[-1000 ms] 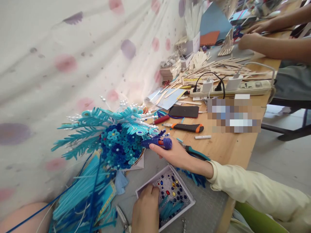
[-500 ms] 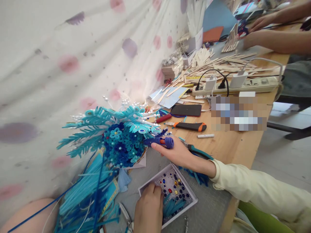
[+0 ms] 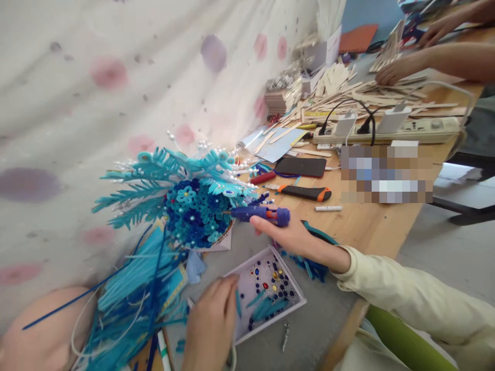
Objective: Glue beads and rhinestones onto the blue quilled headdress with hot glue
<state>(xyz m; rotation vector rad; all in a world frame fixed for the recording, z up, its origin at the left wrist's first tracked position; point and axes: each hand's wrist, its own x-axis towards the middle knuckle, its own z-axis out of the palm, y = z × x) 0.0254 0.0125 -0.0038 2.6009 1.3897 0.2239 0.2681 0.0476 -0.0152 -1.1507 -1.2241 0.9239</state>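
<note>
My right hand (image 3: 288,234) is closed around a blue glue pen (image 3: 261,214), its thin metal tip close to a headdress (image 3: 197,216) of blue and turquoise chenille flowers, feathery leaves and white beads. Whether the tip touches a flower, I cannot tell. Over the left side of a white tray (image 3: 266,323) is my left hand (image 3: 212,314), fingers pinched together; what they hold, if anything, is hidden. Blue, red and gold gems (image 3: 275,281) and turquoise chenille pieces (image 3: 270,307) lie in that tray.
Turquoise and blue chenille stems (image 3: 127,288) lie at lower left. A utility knife (image 3: 303,192), a black phone-like slab (image 3: 300,166), pliers (image 3: 319,233) and a power strip (image 3: 425,131) sit on the table. Another person's hands (image 3: 398,69) work by wooden sticks (image 3: 336,82).
My left hand has drawn leftward from inside the tray to its left side, fingers still together. My right hand with the glue pen has shifted slightly right. The other person's hand has reached toward the sticks.
</note>
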